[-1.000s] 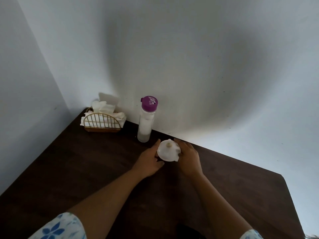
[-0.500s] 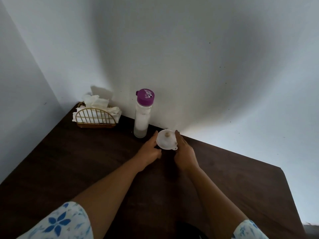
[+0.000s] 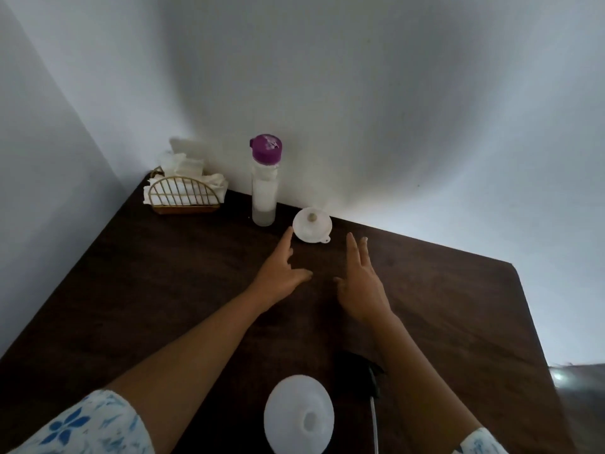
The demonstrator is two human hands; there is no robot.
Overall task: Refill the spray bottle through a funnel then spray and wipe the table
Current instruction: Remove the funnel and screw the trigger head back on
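A white funnel (image 3: pixel 312 229) stands alone on the dark wooden table (image 3: pixel 131 290) near the back wall, its narrow spout pointing up. My left hand (image 3: pixel 281 276) lies open just short of it, one fingertip close to its left rim. To the funnel's right and nearer me, my right hand (image 3: pixel 360 283) is open with fingers straight, holding nothing. At the near edge a white bottle (image 3: pixel 299 412) shows from above with an open neck. A black spray head (image 3: pixel 371 378) with a white tube lies to its right.
A tall clear bottle with a purple cap (image 3: pixel 265 185) stands against the wall, left of the funnel. A gold wire holder of white napkins (image 3: pixel 185 191) sits in the back left corner. Walls close off the back and left sides.
Both hands have let go of the funnel and drawn back toward me. The view has tipped down, bringing the open bottle and spray head into sight.
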